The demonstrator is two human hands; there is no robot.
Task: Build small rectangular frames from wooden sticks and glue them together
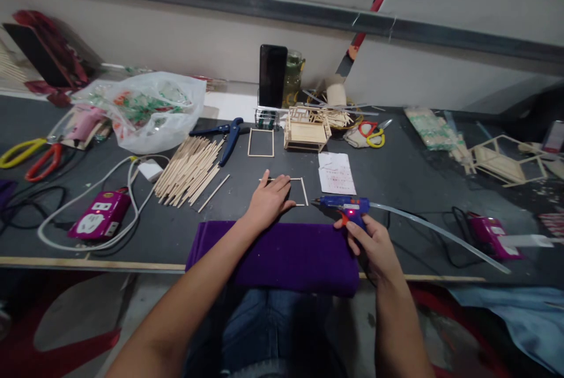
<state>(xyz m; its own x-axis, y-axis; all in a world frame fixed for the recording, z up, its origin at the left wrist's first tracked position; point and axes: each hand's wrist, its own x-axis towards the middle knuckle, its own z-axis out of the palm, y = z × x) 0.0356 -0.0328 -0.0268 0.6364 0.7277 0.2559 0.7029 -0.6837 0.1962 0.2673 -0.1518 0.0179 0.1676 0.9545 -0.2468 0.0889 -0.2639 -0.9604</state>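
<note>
My left hand (268, 201) lies flat with fingers stretched out on a small rectangular frame of wooden sticks (303, 190) on the dark table. My right hand (374, 244) grips the handle of a blue hot glue gun (344, 206), whose nozzle points left, close to the frame's right side. A clear glue stick (440, 234) trails from the gun's back to the right. A purple cloth (282, 254) lies at the table's near edge under my forearms.
A pile of wooden sticks (189, 169), a second stick frame (261, 143), blue pliers (229, 137) and a small stick house (306, 128) sit behind. Purple power strips (99, 213) (487, 231), white cables, a plastic bag (145, 107), scissors (372, 134), a phone (272, 75) and paper (336, 173) surround them.
</note>
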